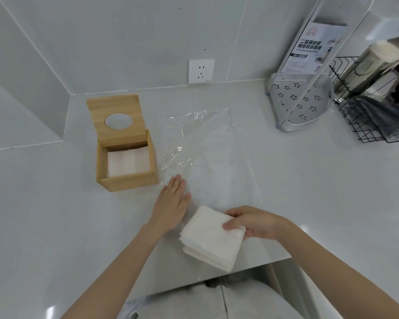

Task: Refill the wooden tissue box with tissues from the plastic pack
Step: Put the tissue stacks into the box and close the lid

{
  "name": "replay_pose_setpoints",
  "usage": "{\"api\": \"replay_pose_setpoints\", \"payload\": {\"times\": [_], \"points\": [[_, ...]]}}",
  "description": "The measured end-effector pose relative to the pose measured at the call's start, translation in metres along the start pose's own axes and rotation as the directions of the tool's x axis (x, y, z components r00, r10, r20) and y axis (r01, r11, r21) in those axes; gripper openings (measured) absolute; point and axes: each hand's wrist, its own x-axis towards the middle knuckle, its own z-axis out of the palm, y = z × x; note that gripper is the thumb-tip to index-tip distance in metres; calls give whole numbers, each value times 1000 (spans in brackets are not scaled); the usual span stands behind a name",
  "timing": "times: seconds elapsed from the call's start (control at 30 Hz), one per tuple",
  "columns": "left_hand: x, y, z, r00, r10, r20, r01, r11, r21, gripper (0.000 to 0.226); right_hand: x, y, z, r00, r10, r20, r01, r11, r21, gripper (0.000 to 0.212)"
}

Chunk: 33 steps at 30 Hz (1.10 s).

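The wooden tissue box [127, 180] stands open on the white counter at the left, its lid [118, 120] with a round hole tilted up at the back. White tissues [127, 162] lie inside it. A clear plastic pack [200, 143] lies flat to the right of the box. My left hand [173, 203] rests flat with fingers extended on the pack's near left corner. My right hand [251, 223] grips a stack of white folded tissues [211, 238] near the counter's front edge, just outside the pack.
A wall socket [201, 71] sits above the counter at the back. At the back right stand a white corner rack in clear wrap [302, 104] and a black wire basket [373, 116] holding metal items. The counter's front edge [240, 269] runs below the tissue stack.
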Motion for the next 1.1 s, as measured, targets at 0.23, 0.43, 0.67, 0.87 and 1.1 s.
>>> {"api": "replay_pose_setpoints", "payload": {"times": [0.23,0.43,0.67,0.87,1.1], "points": [[-2,1,-4,998,57,-12,-54,989,138,95,-32,-48,0,979,-40,202,79,978,-193,31],[-22,26,-58,983,-155,95,160,493,-855,37,-44,-100,8,950,-225,219,275,931,-240,28],[-57,26,-104,964,35,264,249,235,-939,30,-26,-124,19,952,-250,178,298,892,-340,29],[-60,3,-123,978,-57,200,206,388,-898,23,-5,-139,30,950,-257,176,299,910,-287,34],[-55,-36,-160,986,-162,44,96,322,-942,28,32,-163,52,951,-308,23,309,950,-42,22]]}}
